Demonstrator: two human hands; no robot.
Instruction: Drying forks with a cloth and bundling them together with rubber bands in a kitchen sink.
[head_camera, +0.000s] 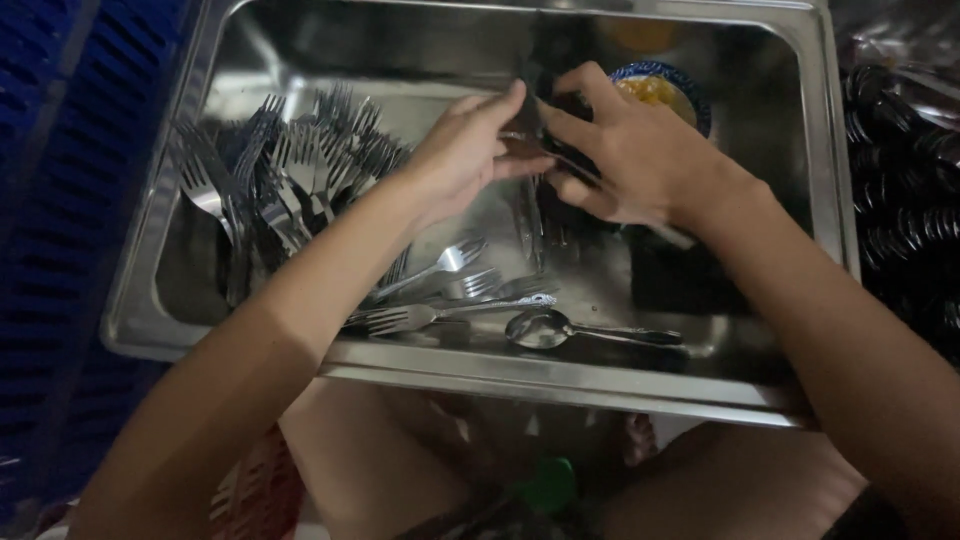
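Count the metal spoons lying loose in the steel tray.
1: a shiny metal spoon lies on the steel tray floor near the front rim, right of the loose forks. Others may hide under the hands.

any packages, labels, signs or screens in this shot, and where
None that can be made out: no label, sign or screen shows.
Only a steel tray of forks, a spoon, a blue-rimmed bowl behind the hands, and a blue crate on the left.
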